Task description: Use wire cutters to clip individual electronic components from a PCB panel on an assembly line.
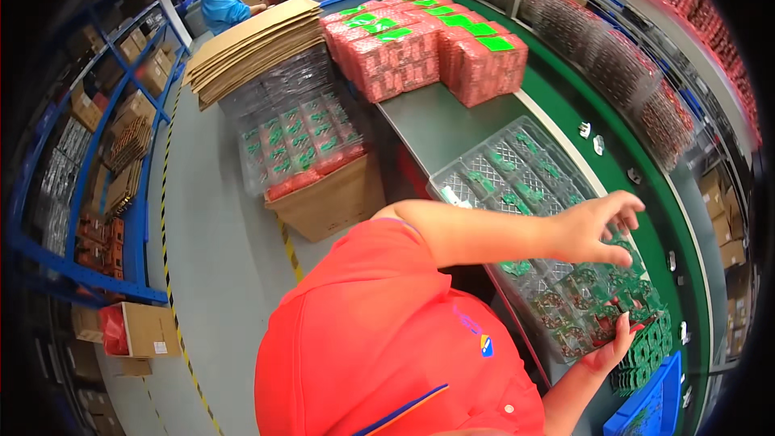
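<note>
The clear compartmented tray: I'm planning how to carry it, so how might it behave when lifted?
The tray would probably flex, as its see-through plastic looks thin. The green circuit boards might spill if it tips, since their compartments look open.

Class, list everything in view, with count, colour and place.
Tray: at least one, clear, on the bench
Circuit boards: many, mostly green, in and beside the tray
Bin: one, blue, lower right
Wrapped bundles: several, pink, along the bench
Cardboard boxes: many, brown, both sides
Shelves: several, blue, left
Stacked trays: uncounted, clear, over a box
Cardboard sheets: one stack, brown, atop those trays
Belt: one, green, beyond the bench
Racked packs: many, reddish, upper right
Other people: several, blue or red clothing, top left
Shirt: one, red, bottom centre
Left hand: one, bare, over the tray
Right hand: one, bare, at the boards
</note>
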The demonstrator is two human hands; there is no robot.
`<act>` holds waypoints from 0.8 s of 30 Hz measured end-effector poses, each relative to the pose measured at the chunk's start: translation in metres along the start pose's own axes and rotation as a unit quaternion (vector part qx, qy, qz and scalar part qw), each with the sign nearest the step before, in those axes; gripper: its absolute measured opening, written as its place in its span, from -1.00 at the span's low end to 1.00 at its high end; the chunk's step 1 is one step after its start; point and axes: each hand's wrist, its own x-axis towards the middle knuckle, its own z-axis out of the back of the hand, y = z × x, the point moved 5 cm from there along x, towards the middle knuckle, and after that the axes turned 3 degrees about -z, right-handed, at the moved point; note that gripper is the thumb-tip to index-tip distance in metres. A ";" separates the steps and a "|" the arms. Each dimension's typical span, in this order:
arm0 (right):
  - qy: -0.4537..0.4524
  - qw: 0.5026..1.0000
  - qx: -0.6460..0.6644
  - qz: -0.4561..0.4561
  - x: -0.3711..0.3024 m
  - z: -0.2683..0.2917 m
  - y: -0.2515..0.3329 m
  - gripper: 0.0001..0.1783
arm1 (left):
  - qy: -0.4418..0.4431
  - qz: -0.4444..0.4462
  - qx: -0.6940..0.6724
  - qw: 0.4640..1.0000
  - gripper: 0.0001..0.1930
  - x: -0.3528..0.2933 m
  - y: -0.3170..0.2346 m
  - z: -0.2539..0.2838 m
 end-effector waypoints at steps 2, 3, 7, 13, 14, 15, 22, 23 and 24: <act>-0.053 0.998 0.008 -0.023 -0.003 -0.009 0.001 -0.48 | -0.030 0.153 -0.283 0.946 -0.35 -0.024 0.029 -0.011; -0.052 0.998 0.007 -0.026 0.001 -0.007 -0.003 -0.48 | 0.003 0.209 -0.339 0.917 -0.38 -0.033 0.029 -0.019; 0.048 0.999 0.012 -0.023 0.005 -0.015 -0.010 -0.55 | 0.019 0.287 -0.344 0.894 -0.53 -0.053 0.034 -0.030; 0.050 0.997 -0.066 -0.005 0.000 -0.032 -0.003 -0.54 | -0.003 0.301 -0.300 0.905 -0.62 -0.060 0.027 -0.020; 0.049 0.996 -0.074 0.008 -0.002 -0.037 -0.001 -0.54 | 0.004 0.313 -0.303 0.900 -0.63 -0.062 0.026 -0.020; 0.047 0.995 -0.082 0.021 -0.003 -0.040 0.001 -0.54 | 0.004 0.314 -0.303 0.900 -0.63 -0.062 0.027 -0.020; -0.001 0.992 -0.119 0.046 -0.007 -0.034 0.004 -0.56 | -0.014 0.268 -0.283 0.921 -0.67 -0.060 0.022 -0.018; 0.003 0.990 -0.131 0.056 -0.008 -0.037 0.006 -0.57 | -0.015 0.254 -0.281 0.926 -0.68 -0.058 0.021 -0.018; 0.006 0.988 -0.142 0.066 -0.010 -0.039 0.007 -0.59 | -0.012 0.254 -0.281 0.925 -0.68 -0.059 0.019 -0.018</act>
